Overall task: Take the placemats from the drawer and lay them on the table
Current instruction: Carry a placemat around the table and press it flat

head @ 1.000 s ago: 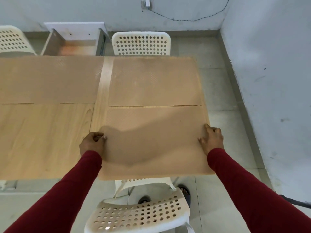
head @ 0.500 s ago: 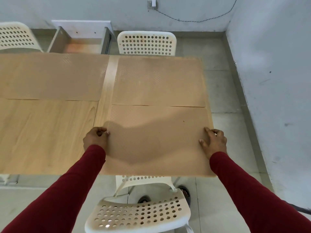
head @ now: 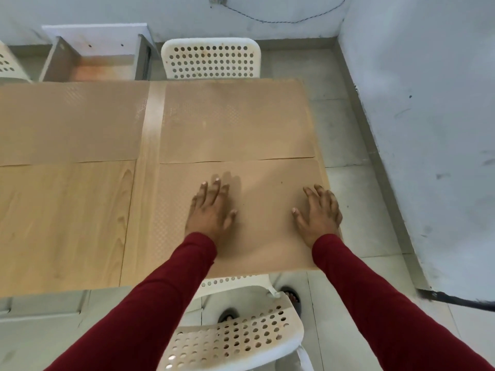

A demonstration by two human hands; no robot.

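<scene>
Three placemats down; one spot left of the hands looks bare.
Left hand [head: 211,212] and right hand [head: 318,215] lie flat, fingers spread, on the nearest placemat [head: 262,218]; the drawer [head: 99,60] beyond hangs open.

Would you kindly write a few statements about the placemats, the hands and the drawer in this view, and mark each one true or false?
1. Both hands lie flat and open on the nearest placemat. True: the left hand and the right hand rest on it palm down.
2. Three placemats lie on the table. True.
3. The near left part of the table is covered by a placemat. False: bare wood shows there.
4. The drawer behind the table is shut. False: it stands open.
5. The right hand holds a placemat up in the air. False: it lies flat on the mat.
</scene>
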